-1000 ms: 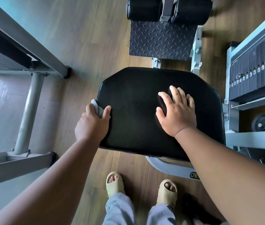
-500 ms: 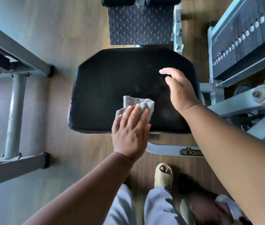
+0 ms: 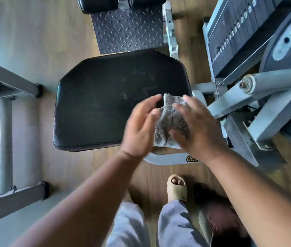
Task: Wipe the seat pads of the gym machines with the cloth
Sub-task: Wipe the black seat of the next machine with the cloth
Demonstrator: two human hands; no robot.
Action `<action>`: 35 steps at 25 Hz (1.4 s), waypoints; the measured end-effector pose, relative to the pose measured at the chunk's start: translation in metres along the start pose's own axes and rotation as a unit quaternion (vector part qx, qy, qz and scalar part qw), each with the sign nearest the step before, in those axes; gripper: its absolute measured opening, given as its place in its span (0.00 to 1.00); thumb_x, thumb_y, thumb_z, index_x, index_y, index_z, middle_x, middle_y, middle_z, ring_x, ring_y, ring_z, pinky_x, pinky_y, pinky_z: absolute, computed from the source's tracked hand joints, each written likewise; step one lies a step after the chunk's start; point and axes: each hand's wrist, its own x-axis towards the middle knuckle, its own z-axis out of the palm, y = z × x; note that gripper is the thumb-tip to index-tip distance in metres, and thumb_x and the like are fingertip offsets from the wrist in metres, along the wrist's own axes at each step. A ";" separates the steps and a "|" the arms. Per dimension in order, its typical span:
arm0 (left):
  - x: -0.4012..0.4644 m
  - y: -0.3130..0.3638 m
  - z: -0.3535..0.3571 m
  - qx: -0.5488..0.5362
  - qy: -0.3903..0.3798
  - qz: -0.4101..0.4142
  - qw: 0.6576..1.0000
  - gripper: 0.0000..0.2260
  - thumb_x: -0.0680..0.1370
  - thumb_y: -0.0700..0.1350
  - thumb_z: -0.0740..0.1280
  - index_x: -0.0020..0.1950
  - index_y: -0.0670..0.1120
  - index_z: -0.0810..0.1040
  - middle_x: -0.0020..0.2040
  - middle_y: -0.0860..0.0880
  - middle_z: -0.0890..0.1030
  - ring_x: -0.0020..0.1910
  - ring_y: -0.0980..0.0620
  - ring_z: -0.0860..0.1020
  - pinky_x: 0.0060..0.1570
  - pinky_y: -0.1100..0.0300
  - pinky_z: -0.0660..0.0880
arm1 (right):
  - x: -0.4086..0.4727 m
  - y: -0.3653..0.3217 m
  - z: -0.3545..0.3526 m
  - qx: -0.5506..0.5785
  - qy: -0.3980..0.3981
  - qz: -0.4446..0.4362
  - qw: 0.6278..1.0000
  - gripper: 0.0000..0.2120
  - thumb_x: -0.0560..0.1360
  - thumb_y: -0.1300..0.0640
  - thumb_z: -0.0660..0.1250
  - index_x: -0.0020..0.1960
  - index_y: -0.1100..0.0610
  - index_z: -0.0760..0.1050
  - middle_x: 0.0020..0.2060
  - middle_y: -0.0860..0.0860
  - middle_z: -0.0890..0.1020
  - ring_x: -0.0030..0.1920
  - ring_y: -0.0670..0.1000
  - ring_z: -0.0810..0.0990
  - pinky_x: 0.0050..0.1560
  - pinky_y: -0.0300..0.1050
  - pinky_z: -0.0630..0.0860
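View from above, looking down at a black padded seat pad (image 3: 105,104) of a gym machine. Both bare forearms reach forward from the bottom of the frame and meet over the pad's near right corner. Between them is a grey cloth (image 3: 169,122), lifted off the pad. The left hand (image 3: 141,125) is at the cloth's left edge, fingers mostly straight and blurred; whether its grip has closed on the cloth cannot be told. The right hand (image 3: 198,129) lies over the cloth's right side, fingers spread and slightly bent, thumb against the fabric; its grip also cannot be told through the blur. A weight stack (image 3: 230,38) stands to the right, and a sandal (image 3: 176,188) shows on the wooden floor (image 3: 159,175) below.
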 end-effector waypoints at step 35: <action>0.028 -0.107 -0.188 0.415 0.089 0.008 0.905 0.23 0.81 0.56 0.46 0.67 0.60 0.76 0.74 0.59 0.70 0.75 0.56 0.64 0.73 0.51 0.58 | -0.001 -0.007 0.017 -0.210 -0.095 0.037 0.972 0.54 0.63 0.42 0.80 0.78 0.64 0.59 0.78 0.60 0.62 0.78 0.63 0.59 0.77 0.57 0.54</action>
